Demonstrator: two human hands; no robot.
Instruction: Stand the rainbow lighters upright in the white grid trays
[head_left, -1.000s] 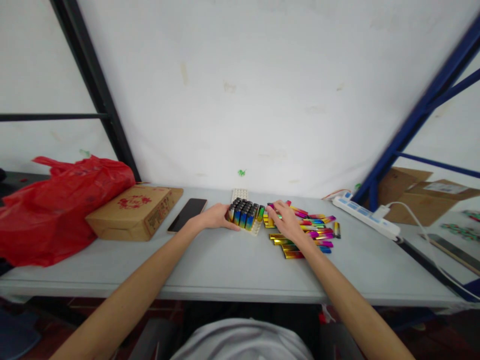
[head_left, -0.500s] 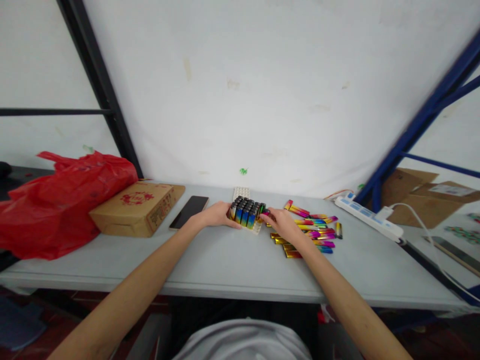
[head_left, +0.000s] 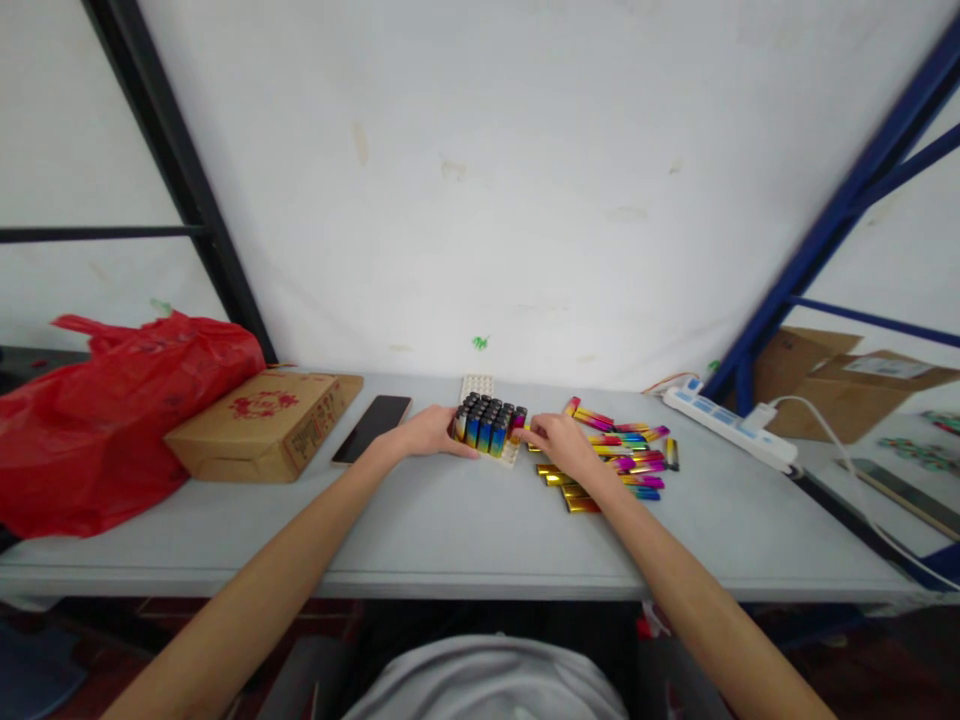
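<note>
The grey surface [head_left: 450,535] lies bare from the pale holder [head_left: 511,458] to its front edge, open room for moving. Far left of the holder sits a red plastic bag [head_left: 112,430], contents hidden, against a closed cardboard box [head_left: 255,425]; far right, a power strip [head_left: 731,432]. Left of the holder lies a smartphone [head_left: 373,428]. The left hand [head_left: 429,433] grips the holder's left end, thumb in front. The right hand [head_left: 559,440] has bent fingers at its right end; whether they pinch anything cannot be told. Upright black-topped metallic sticks [head_left: 485,432] crowd the holder; loose sticks [head_left: 637,465] lie scattered right of it.
</note>
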